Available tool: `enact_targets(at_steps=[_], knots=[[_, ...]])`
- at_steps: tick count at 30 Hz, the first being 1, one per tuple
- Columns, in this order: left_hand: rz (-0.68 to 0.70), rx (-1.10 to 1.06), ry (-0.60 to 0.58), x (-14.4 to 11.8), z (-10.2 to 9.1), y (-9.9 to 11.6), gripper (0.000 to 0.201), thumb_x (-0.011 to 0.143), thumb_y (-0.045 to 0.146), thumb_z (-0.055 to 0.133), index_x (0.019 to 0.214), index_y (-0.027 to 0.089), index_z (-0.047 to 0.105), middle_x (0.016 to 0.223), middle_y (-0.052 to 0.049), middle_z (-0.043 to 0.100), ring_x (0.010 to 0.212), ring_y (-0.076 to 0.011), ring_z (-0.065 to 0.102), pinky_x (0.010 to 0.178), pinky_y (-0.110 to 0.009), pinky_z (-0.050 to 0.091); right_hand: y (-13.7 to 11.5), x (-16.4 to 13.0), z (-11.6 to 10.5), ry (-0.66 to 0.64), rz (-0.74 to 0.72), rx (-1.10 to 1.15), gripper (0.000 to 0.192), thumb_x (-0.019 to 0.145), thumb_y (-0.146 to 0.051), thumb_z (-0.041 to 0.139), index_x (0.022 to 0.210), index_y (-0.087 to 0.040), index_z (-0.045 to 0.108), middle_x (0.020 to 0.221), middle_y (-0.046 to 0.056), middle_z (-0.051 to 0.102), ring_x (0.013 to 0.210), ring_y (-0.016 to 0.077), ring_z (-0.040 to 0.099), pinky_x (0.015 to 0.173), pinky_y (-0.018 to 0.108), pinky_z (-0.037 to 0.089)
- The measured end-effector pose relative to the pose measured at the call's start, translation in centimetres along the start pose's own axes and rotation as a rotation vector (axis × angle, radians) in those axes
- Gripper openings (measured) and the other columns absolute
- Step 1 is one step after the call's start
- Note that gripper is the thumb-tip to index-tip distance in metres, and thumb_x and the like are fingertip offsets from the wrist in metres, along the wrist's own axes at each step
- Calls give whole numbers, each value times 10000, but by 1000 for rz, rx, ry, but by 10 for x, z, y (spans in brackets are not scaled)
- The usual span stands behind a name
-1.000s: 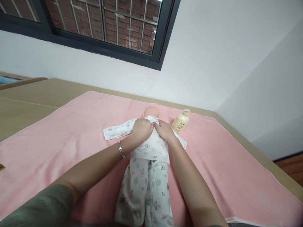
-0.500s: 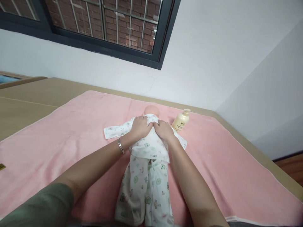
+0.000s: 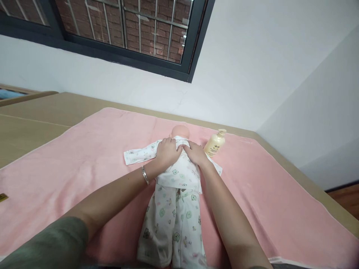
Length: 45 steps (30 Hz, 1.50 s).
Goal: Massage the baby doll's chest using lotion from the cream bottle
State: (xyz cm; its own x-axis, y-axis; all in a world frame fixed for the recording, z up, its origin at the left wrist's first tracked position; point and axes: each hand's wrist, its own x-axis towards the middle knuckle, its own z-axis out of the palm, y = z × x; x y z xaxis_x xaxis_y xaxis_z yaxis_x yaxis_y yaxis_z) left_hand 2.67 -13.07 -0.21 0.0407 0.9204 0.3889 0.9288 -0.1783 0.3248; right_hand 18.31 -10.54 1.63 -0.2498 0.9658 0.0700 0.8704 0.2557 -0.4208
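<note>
A baby doll (image 3: 180, 131) with a bald head lies stretched out with its head away from me; no face shows. It wears a white long-sleeved top (image 3: 182, 175) and matching trousers (image 3: 161, 228) printed with small green and pink figures. My left hand (image 3: 168, 152) rests flat on the left side of the doll's upper torso. On the right side lies my right hand (image 3: 196, 153), also flat. The thumbs point inward and almost meet at the middle. Some fingertips curve over the doll's shoulders and are partly hidden.
A pale yellow pump bottle (image 3: 215, 145) stands just beyond the doll's right sleeve. Beneath everything spreads a pink blanket (image 3: 92, 149) on a tan surface (image 3: 42, 108). A white wall (image 3: 238, 74) with a dark-framed window (image 3: 123, 48) rises behind.
Both hands stay on the doll's upper torso, with only a very slight shift. The whole view has drifted a few pixels to the right.
</note>
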Motion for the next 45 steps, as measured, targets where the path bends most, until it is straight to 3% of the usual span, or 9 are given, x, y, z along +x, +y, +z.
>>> enact_targets(at_steps=[5, 9, 13, 20, 25, 30, 33, 40, 45], knots=[[-46, -11, 14, 2, 4, 0, 453, 950, 436, 445, 1200, 104, 625, 1180, -179, 675, 1147, -341, 596, 986, -452, 465, -15, -10, -7, -16, -8, -154, 477, 1013, -385, 275, 1254, -117, 588, 1320, 212, 626, 1262, 354, 542, 1129, 573, 239], [-33, -27, 62, 6, 8, -3, 519, 926, 418, 489, 1328, 94, 540, 1371, -195, 591, 1294, -341, 517, 1110, -470, 377, -32, -23, -23, -101, -1, -255, 445, 1010, -389, 323, 1174, -108, 626, 1226, 228, 671, 1179, 359, 600, 1073, 496, 325], [0, -32, 16, 6, 9, -4, 430, 954, 400, 439, 1220, 105, 601, 1254, -182, 658, 1209, -314, 579, 1058, -432, 415, -28, -20, -22, -49, 38, -156, 469, 1021, -453, 313, 1118, -146, 654, 1175, 185, 705, 1145, 327, 622, 1058, 433, 344], [47, -12, 22, -1, 1, 0, 402, 979, 368, 392, 1142, 98, 640, 1121, -169, 707, 1094, -304, 625, 988, -421, 455, 7, 7, 9, 35, 50, -4, 625, 1008, -540, 282, 1371, -97, 532, 1429, 194, 552, 1369, 330, 448, 1143, 461, 273], [-4, -23, 29, -3, 1, 2, 390, 973, 381, 406, 1142, 124, 645, 1153, -163, 704, 1128, -306, 619, 991, -417, 459, 1, 3, 6, 26, -2, -74, 584, 1038, -437, 241, 1491, -107, 408, 1586, 178, 380, 1490, 303, 293, 1199, 465, 182], [-41, -60, -49, 9, 1, -6, 408, 933, 424, 447, 1122, 128, 654, 1162, -157, 706, 1119, -312, 631, 1002, -425, 458, -33, -16, 0, 14, 10, -272, 476, 1030, -291, 233, 1292, -64, 559, 1282, 226, 639, 1239, 337, 562, 1119, 471, 287], [-19, -68, -89, 14, -2, -9, 413, 934, 405, 431, 1139, 119, 649, 1153, -157, 713, 1101, -314, 639, 984, -425, 463, -41, -21, 0, 12, 19, -313, 455, 1027, -306, 251, 1238, -74, 581, 1257, 241, 644, 1188, 353, 586, 1077, 474, 323], [31, 58, -44, -7, 1, 11, 501, 987, 328, 359, 1298, -5, 566, 1332, -275, 608, 1298, -355, 535, 1091, -459, 371, -8, -1, 7, 18, 63, -6, 536, 1016, -473, 265, 1366, -152, 513, 1530, 162, 463, 1437, 331, 364, 1169, 530, 225], [53, 39, -67, -6, 6, 10, 540, 988, 301, 341, 1364, -49, 506, 1422, -302, 538, 1382, -367, 451, 1127, -482, 331, -7, 0, 9, 54, 49, -39, 514, 1013, -472, 269, 1315, -164, 548, 1460, 153, 536, 1376, 324, 427, 1152, 529, 258]])
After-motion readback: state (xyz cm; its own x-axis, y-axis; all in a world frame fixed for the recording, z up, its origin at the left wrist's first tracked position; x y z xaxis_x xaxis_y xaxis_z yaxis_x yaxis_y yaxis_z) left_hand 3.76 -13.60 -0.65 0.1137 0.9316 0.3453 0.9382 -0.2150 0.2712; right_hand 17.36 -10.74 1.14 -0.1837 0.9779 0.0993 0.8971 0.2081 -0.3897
